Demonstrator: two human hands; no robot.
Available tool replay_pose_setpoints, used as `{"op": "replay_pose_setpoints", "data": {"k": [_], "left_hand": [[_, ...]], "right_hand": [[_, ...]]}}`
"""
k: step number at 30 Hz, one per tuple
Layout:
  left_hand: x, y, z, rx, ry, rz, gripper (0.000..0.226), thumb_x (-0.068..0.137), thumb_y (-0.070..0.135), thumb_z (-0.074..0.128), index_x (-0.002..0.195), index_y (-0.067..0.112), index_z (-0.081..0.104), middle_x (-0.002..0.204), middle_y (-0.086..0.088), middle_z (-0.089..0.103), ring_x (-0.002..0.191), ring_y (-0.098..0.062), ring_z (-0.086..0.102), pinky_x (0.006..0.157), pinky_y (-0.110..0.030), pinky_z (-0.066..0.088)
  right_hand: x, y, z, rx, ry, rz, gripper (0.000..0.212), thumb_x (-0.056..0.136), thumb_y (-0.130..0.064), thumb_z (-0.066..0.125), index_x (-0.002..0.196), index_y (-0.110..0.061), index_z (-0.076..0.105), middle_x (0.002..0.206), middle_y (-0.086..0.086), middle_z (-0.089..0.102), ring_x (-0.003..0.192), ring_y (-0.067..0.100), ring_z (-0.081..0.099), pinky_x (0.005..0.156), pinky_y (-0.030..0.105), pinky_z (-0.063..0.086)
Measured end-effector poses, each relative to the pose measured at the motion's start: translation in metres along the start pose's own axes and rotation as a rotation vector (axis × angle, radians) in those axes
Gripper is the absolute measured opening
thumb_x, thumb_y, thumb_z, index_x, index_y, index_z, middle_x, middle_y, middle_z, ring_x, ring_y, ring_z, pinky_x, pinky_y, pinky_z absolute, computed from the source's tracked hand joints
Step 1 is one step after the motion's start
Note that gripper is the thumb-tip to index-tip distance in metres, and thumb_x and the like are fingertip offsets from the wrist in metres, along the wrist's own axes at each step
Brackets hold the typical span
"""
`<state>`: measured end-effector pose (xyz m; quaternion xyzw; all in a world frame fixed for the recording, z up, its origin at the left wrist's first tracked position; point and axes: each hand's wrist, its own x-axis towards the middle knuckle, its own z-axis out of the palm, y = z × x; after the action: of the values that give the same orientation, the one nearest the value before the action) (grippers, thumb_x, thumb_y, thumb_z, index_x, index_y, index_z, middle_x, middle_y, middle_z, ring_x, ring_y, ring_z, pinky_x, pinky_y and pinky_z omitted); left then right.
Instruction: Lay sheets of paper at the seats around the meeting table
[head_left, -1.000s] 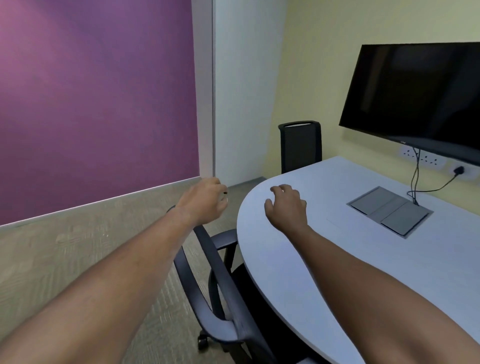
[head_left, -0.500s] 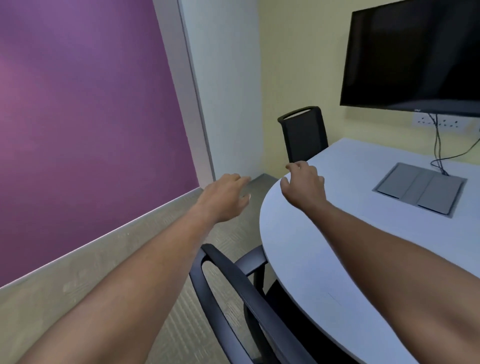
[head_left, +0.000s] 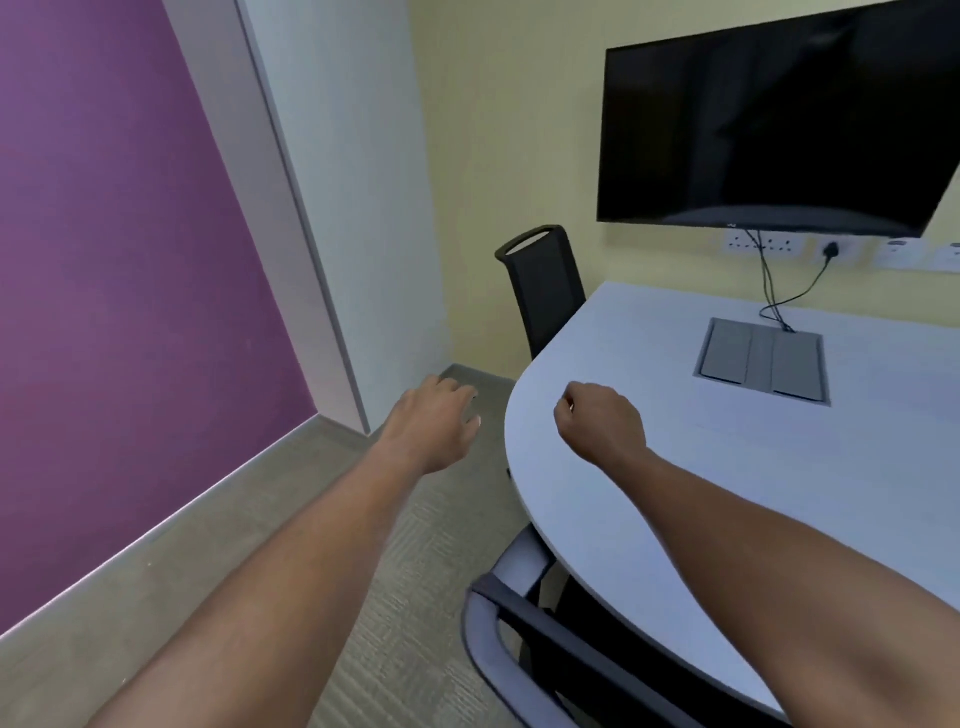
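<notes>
No paper lay on the visible counter (head_left: 675, 499) or in either grip: left hand (head_left: 434, 421) loosely open, right hand (head_left: 602, 423) curled, both empty, so every visible seat seemingly remained unserved.

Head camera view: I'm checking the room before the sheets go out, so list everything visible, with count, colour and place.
Meeting table: one, pale grey-white, right half of view; no paper visible on it.
Cable box lid: one, grey, set into the tabletop below the screen.
Screen: one, black, on the yellow wall, off.
Wall sockets: a row, white, under the screen; exact count unclear.
Cables: black, running from the sockets to the cable box.
Chairs: two, black; far chair at the table's curved end, near chair at bottom.
Wall panel: purple, left.
Floor: grey-brown.
Left hand: loosely open, over the floor.
Right hand: curled, over the table edge.
</notes>
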<state>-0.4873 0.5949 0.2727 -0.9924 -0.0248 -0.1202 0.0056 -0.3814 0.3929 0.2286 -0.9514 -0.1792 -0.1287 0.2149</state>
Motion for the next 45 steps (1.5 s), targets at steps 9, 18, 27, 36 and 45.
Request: {"op": "replay_pose_setpoints", "data": {"k": [9, 18, 27, 36, 45], "left_hand": [[0.033, -0.096, -0.002, -0.038, 0.005, 0.146, 0.049, 0.097, 0.041, 0.044, 0.138, 0.016, 0.047, 0.128, -0.005, 0.060, 0.120, -0.025, 0.050, 0.093, -0.044, 0.050], [0.120, -0.116, 0.044, 0.034, 0.109, 0.161, 0.029, 0.095, 0.037, 0.046, 0.105, 0.012, 0.056, 0.104, -0.008, 0.062, 0.100, -0.027, 0.053, 0.068, -0.038, 0.046], [0.235, -0.130, 0.075, -0.004, 0.099, 0.282, 0.028, 0.094, 0.035, 0.046, 0.108, 0.013, 0.055, 0.105, -0.007, 0.059, 0.100, -0.026, 0.050, 0.066, -0.035, 0.039], [0.332, -0.129, 0.115, -0.079, 0.062, 0.391, 0.027, 0.093, 0.037, 0.046, 0.103, 0.014, 0.056, 0.100, -0.005, 0.060, 0.097, -0.025, 0.051, 0.067, -0.036, 0.042], [0.441, -0.136, 0.143, -0.152, 0.024, 0.565, 0.031, 0.094, 0.035, 0.044, 0.108, 0.012, 0.058, 0.102, -0.004, 0.060, 0.102, -0.024, 0.050, 0.075, -0.040, 0.052]], "right_hand": [[0.018, -0.073, 0.036, -0.034, 0.066, 0.117, 0.031, 0.092, -0.027, 0.039, 0.073, -0.007, 0.055, 0.071, 0.005, 0.059, 0.065, 0.026, 0.058, 0.056, 0.035, 0.047], [0.079, -0.045, 0.072, -0.023, 0.136, 0.298, 0.035, 0.093, -0.027, 0.037, 0.060, -0.014, 0.039, 0.064, 0.001, 0.047, 0.056, 0.020, 0.045, 0.047, 0.028, 0.026], [0.160, -0.021, 0.099, -0.072, 0.196, 0.349, 0.031, 0.095, -0.028, 0.043, 0.100, -0.010, 0.067, 0.097, 0.009, 0.064, 0.087, 0.029, 0.060, 0.075, 0.040, 0.053], [0.210, -0.001, 0.121, -0.118, 0.128, 0.460, 0.036, 0.096, -0.032, 0.044, 0.124, -0.014, 0.060, 0.121, 0.010, 0.061, 0.109, 0.030, 0.057, 0.088, 0.043, 0.048], [0.276, 0.003, 0.128, -0.132, 0.218, 0.638, 0.039, 0.096, -0.031, 0.046, 0.129, -0.014, 0.056, 0.128, 0.011, 0.058, 0.118, 0.031, 0.053, 0.093, 0.045, 0.045]]}}
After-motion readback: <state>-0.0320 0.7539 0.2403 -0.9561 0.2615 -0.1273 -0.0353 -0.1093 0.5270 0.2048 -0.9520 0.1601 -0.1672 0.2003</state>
